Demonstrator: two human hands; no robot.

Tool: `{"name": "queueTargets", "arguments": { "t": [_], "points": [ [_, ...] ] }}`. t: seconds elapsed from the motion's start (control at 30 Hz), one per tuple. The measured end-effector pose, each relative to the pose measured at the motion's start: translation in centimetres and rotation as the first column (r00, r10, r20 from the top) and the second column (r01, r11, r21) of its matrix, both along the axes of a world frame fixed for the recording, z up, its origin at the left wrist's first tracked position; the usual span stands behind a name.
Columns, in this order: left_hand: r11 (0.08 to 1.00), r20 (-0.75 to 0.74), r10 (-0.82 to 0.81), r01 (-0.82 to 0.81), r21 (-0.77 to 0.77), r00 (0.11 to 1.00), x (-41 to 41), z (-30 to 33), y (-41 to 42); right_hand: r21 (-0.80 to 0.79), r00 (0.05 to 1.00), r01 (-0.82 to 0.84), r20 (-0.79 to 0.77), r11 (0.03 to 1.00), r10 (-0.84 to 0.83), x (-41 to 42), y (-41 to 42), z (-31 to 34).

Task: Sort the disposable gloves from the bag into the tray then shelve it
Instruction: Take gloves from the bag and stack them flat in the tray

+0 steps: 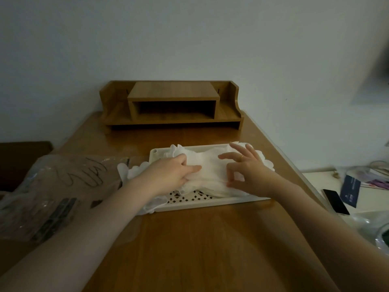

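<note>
A pile of thin white disposable gloves [210,165] lies across a white perforated tray [210,202] in the middle of the wooden table. Some gloves spill over the tray's left and right edges. My left hand [170,173] rests on the pile's left part with its fingers curled into the gloves. My right hand [246,169] sits on the right part, thumb and forefinger pinching a fold of glove while the other fingers spread out. The clear plastic bag [54,190] lies flat to the left of the tray.
A wooden desk shelf [171,104] with an open middle compartment stands at the table's far edge against the wall. On a white surface to the right lie a phone [335,202], a dark booklet [349,190] and other clutter.
</note>
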State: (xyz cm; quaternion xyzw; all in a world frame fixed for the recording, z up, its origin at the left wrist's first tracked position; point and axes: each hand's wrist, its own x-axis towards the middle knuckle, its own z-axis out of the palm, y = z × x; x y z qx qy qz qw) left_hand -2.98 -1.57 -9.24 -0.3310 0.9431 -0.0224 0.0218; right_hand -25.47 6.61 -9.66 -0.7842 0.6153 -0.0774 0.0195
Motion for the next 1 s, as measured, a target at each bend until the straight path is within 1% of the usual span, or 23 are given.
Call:
{"name": "queueTargets", "arguments": {
  "t": [0.07,0.1,0.13,0.17,0.2,0.27,0.3,0.33,0.37,0.4,0.43,0.5,0.57,0.63,0.7,0.77,0.83,0.9,0.97,1.0],
  "points": [
    [0.997,0.043,0.063,-0.065,0.052,0.997,0.4,-0.1,0.4,0.034,0.999,0.007,-0.032,0.999,-0.006,0.2,0.3,-0.2],
    [0.989,0.035,0.107,-0.11,0.102,0.994,0.5,0.1,0.6,0.065,0.999,0.041,0.004,0.997,-0.042,0.5,0.5,-0.2],
    [0.977,-0.001,0.149,-0.147,0.156,0.989,0.8,0.3,0.9,0.079,0.992,0.101,0.074,0.992,-0.106,0.9,0.7,0.0],
    [0.97,-0.065,0.176,-0.162,0.178,0.982,0.8,0.7,1.1,0.041,0.973,0.165,0.156,0.985,-0.17,1.2,0.7,0.4],
    [0.976,-0.137,0.187,-0.169,0.135,0.973,0.7,1.1,1.1,-0.053,0.956,0.221,0.208,0.974,-0.206,1.5,0.6,0.7],
    [0.978,-0.265,0.17,-0.195,-0.072,0.949,0.0,1.7,0.9,-0.249,0.955,0.263,0.203,0.932,-0.215,2.1,-0.2,1.0],
    [0.97,-0.303,0.138,-0.19,-0.15,0.943,-0.5,1.8,0.7,-0.274,0.962,0.248,0.18,0.929,-0.204,2.5,-0.7,1.1],
    [0.969,-0.303,0.092,-0.156,-0.194,0.948,-1.4,1.7,0.6,-0.243,0.972,0.218,0.138,0.945,-0.188,2.9,-1.3,1.0],
    [0.974,-0.265,0.036,-0.093,-0.205,0.963,-2.3,1.4,0.5,-0.181,0.984,0.176,0.069,0.968,-0.166,3.3,-1.9,0.6],
    [0.983,-0.21,-0.005,-0.034,-0.182,0.978,-3.2,0.8,0.6,-0.108,0.989,0.142,-0.027,0.984,-0.146,3.6,-2.5,0.0],
    [0.99,-0.139,-0.013,-0.007,-0.139,0.99,-3.9,0.1,0.6,-0.041,0.983,0.135,-0.118,0.99,-0.139,3.8,-2.8,-0.6],
    [0.997,-0.009,0.053,-0.053,-0.05,0.999,-4.0,-1.1,0.3,0.067,0.958,0.214,-0.211,0.974,-0.196,3.3,-3.2,-1.6],
    [0.984,0.066,0.17,-0.173,0.043,0.983,-3.3,-2.3,-0.4,0.11,0.93,0.316,-0.232,0.942,-0.285,1.9,-3.2,-2.3],
    [0.955,0.095,0.266,-0.276,0.109,0.959,-2.7,-2.9,-1.0,0.108,0.912,0.379,-0.211,0.919,-0.352,0.6,-2.9,-2.7],
    [0.93,0.1,0.328,-0.34,0.143,0.939,-2.5,-3.3,-1.2,0.148,0.911,0.404,-0.154,0.903,-0.382,-0.2,-2.7,-2.9],
    [0.912,0.091,0.357,-0.368,0.183,0.93,-2.6,-3.3,-1.3,0.179,0.912,0.407,-0.129,0.896,-0.388,-0.4,-2.5,-3.0],
    [0.908,0.033,0.342,-0.339,0.246,0.939,-2.3,-2.9,-1.3,0.158,0.907,0.417,-0.137,0.895,-0.399,-0.1,-2.5,-2.8],
    [0.933,-0.104,0.282,-0.247,0.263,0.954,-1.4,-1.8,-0.8,0.034,0.903,0.418,-0.131,0.908,-0.41,0.8,-2.3,-2.1],
    [0.96,-0.26,0.221,-0.163,0.228,0.94,0.1,-0.6,-0.1,-0.099,0.925,0.373,-0.039,0.922,-0.378,2.3,-2.2,-1.1],
    [0.963,-0.314,0.213,-0.146,0.225,0.925,0.9,0.0,0.3,-0.144,0.943,0.332,0.019,0.932,-0.333,3.2,-2.1,-0.5]
  ]
}}
